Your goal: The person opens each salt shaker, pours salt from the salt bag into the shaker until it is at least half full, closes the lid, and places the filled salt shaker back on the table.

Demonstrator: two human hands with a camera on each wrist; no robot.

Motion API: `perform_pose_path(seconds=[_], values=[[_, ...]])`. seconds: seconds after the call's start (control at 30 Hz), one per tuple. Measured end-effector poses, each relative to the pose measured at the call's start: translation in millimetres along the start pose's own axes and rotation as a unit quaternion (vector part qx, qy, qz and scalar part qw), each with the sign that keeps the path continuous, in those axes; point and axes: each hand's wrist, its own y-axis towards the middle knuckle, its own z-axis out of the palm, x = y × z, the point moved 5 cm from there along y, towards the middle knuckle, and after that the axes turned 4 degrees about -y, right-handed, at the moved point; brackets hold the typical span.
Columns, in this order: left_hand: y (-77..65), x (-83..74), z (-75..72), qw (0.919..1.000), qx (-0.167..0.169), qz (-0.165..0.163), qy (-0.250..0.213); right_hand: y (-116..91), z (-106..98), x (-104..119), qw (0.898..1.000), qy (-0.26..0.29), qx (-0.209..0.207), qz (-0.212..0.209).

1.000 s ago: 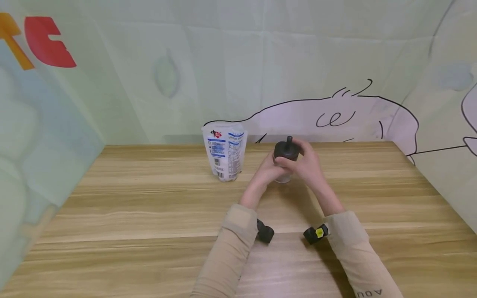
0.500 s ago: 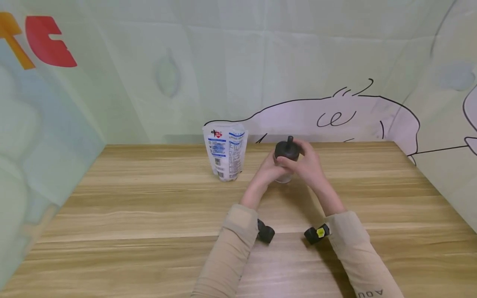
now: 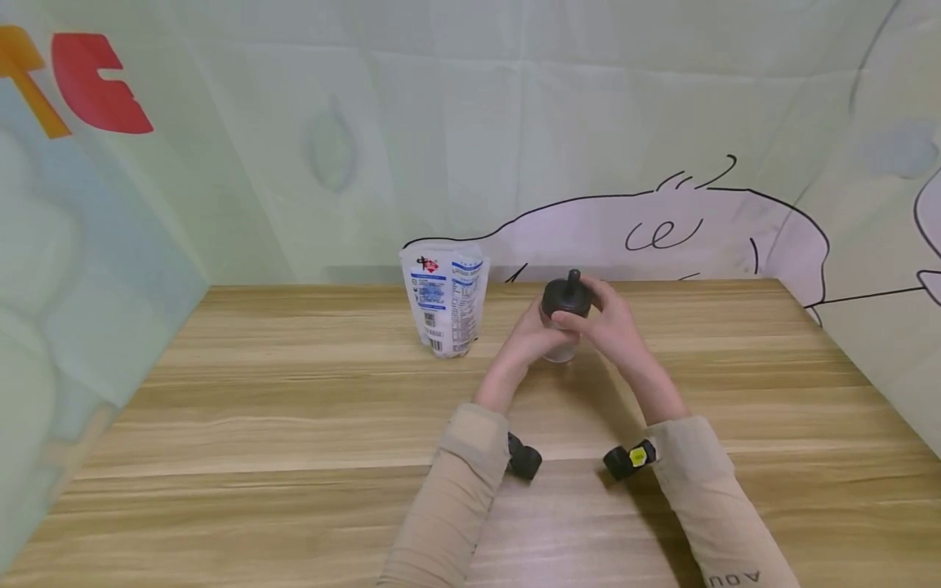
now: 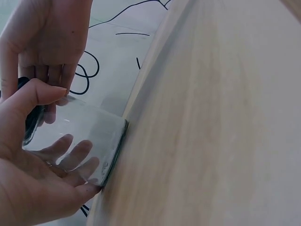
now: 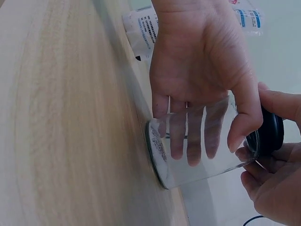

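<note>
A clear glass jar [image 5: 197, 175] with a black lid [image 3: 566, 297] stands on the wooden table, a knob rising from the lid's top. A little white material lies inside at the jar's bottom, seen in the right wrist view. My left hand [image 3: 531, 333] grips the jar's body from the left, its fingers showing through the glass. Around the lid curl the thumb and fingers of my right hand [image 3: 612, 327]. The lid sits on the jar's mouth; in the left wrist view the hands partly cover it [image 4: 35, 117].
To the left of the jar stands a white and blue printed pouch [image 3: 445, 300], upright on the table [image 3: 294, 425]. Behind the table's back edge hangs a printed cloth backdrop [image 3: 470, 147]. Both wrists carry small black devices [image 3: 524, 459].
My right hand and forearm have shifted very slightly to the right, with a small turn at the wrist. The left hand, jar and pouch keep their places.
</note>
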Motion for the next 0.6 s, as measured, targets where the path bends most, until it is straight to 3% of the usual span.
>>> perform_pose_path(seconds=[0.6], values=[[0.4, 0.5, -2.0, 0.9999, 0.006, -0.001, 0.013, -0.2, -2.9, 2.3, 1.0, 0.003, 0.012, -0.01]])
